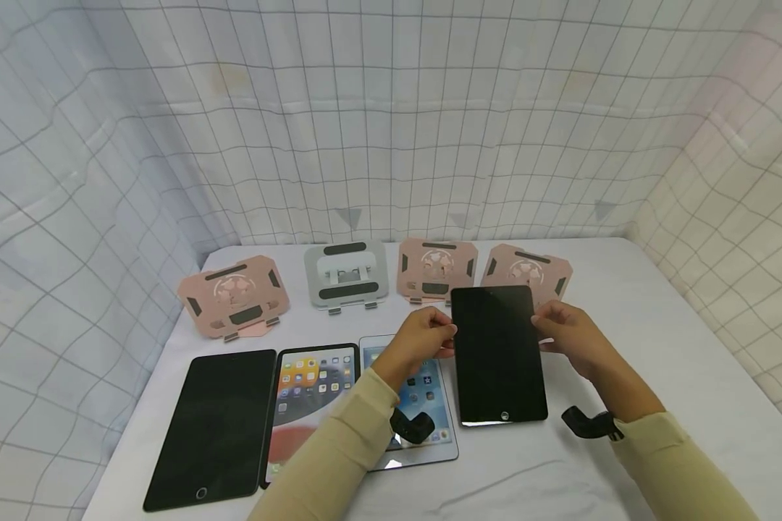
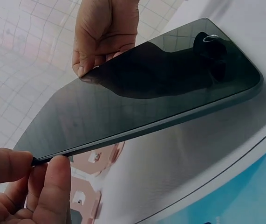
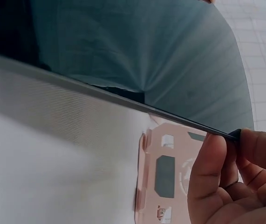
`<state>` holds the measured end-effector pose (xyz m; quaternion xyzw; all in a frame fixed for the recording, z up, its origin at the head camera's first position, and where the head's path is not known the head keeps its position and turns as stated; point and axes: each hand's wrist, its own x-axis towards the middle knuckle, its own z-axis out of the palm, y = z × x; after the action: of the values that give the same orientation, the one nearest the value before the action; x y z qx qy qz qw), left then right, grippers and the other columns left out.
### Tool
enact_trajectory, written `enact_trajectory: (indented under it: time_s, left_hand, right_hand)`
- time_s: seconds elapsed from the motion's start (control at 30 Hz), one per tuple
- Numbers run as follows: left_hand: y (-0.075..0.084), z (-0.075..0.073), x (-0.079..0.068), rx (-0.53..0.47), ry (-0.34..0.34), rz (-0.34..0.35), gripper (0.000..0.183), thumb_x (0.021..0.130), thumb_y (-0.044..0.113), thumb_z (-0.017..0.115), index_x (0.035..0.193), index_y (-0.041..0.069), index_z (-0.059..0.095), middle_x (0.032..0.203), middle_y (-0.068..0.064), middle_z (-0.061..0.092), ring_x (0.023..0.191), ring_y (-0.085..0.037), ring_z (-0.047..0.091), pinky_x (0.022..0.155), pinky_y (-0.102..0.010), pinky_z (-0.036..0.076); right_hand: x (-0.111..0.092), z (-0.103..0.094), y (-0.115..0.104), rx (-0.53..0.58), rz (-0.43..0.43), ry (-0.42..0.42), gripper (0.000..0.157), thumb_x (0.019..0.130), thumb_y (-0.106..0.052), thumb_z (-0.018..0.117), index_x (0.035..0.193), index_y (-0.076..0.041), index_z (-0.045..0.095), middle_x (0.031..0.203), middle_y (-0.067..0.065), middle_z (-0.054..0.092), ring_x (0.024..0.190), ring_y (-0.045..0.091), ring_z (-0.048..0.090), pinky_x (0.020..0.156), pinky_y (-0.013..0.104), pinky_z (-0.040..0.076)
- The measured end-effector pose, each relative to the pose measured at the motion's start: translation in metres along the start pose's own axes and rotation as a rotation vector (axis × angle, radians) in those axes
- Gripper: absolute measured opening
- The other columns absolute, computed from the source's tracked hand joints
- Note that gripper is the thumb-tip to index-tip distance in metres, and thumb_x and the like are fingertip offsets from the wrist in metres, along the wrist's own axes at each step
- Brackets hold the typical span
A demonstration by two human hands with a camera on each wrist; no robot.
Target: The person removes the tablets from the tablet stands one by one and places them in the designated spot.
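Note:
A black-screened tablet is held up off the white table by both hands, its home button at the near end. My left hand pinches its left edge between thumb and fingers, and my right hand pinches the right edge. In the left wrist view the tablet is tilted, with a gap and shadow beneath it. A pink stand shows below the tablet in the right wrist view. Under my left forearm lies a white tablet with a lit blue screen, partly hidden by the arm.
Along the back stand a pink stand, a grey stand, and two more pink stands, the rightmost partly behind the held tablet. A dark tablet and a lit tablet lie at left. White grid-patterned curtains surround the table.

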<state>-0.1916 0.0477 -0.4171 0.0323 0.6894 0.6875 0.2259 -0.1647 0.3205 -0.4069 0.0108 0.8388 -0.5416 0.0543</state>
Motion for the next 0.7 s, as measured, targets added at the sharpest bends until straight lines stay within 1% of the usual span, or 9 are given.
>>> enact_trajectory:
  time_s: [0.13,0.23,0.4,0.6,0.7]
  left_hand:
    - [-0.007,0.000,-0.001,-0.018,0.017,-0.022,0.008,0.099,0.002,0.058,0.105,-0.003,0.057,0.096,-0.014,0.061,0.076,-0.020,0.059,0.067,-0.030,0.058]
    - [-0.011,0.001,-0.002,-0.020,0.029,-0.031,0.008,0.098,0.002,0.059,0.104,-0.003,0.057,0.095,-0.014,0.060,0.074,-0.020,0.059,0.065,-0.029,0.058]
    - [-0.016,0.000,-0.004,-0.017,0.046,-0.069,0.007,0.098,0.002,0.059,0.103,-0.002,0.057,0.091,-0.013,0.060,0.072,-0.019,0.059,0.061,-0.025,0.057]
    - [-0.021,-0.002,-0.008,-0.016,0.053,-0.096,0.005,0.098,0.001,0.058,0.101,-0.002,0.057,0.087,-0.012,0.058,0.069,-0.018,0.058,0.059,-0.024,0.056]
    - [-0.022,-0.003,-0.009,0.010,0.056,-0.099,0.004,0.097,0.000,0.058,0.101,-0.002,0.057,0.085,-0.012,0.059,0.068,-0.017,0.058,0.059,-0.023,0.055]
  right_hand:
    - [0.003,0.002,0.005,-0.004,0.015,-0.033,0.016,0.103,-0.012,0.050,0.103,0.003,0.055,0.098,0.012,0.061,0.088,0.023,0.063,0.078,0.038,0.056]
    - [0.004,0.005,0.007,0.001,0.034,-0.056,0.016,0.103,-0.012,0.050,0.105,0.004,0.054,0.100,0.014,0.060,0.088,0.023,0.062,0.077,0.037,0.056]
    - [0.004,0.010,0.009,-0.006,0.068,-0.079,0.018,0.103,-0.013,0.050,0.108,0.004,0.054,0.105,0.015,0.059,0.087,0.023,0.061,0.074,0.035,0.055]
    - [0.005,0.016,0.013,-0.035,0.099,-0.102,0.018,0.104,-0.012,0.048,0.108,0.004,0.055,0.101,0.015,0.062,0.085,0.023,0.063,0.073,0.036,0.056]
    - [0.006,0.018,0.015,-0.049,0.105,-0.112,0.019,0.103,-0.012,0.048,0.109,0.004,0.055,0.100,0.014,0.062,0.085,0.024,0.062,0.072,0.036,0.056]
